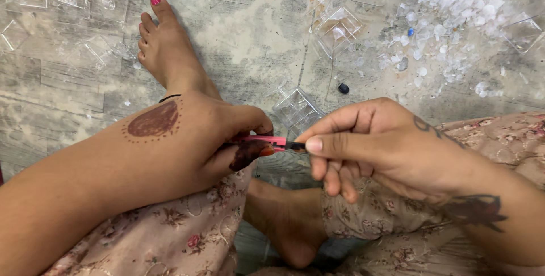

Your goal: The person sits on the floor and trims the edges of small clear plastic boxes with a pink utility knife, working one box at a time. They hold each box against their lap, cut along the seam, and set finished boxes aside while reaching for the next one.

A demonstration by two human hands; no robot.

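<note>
My left hand (198, 134) grips the pink handle of a small utility knife (267, 141), its fingers curled shut around it. The knife's dark blade tip (295, 146) points right and meets the thumb and forefinger of my right hand (369, 142). Those fingers pinch something at the blade, too small and hidden to identify. Both hands hover above my lap, which is covered by floral cloth. A clear plastic tray (296, 108) lies on the floor just behind the hands.
I sit on a worn grey floor (250, 37), one bare foot (164, 49) stretched out far left, the other (289, 225) tucked under. Clear plastic trays (336, 29) lie scattered along the top. A pile of clear plastic scraps (448, 20) spreads at upper right, a small dark bead (343, 88) nearby.
</note>
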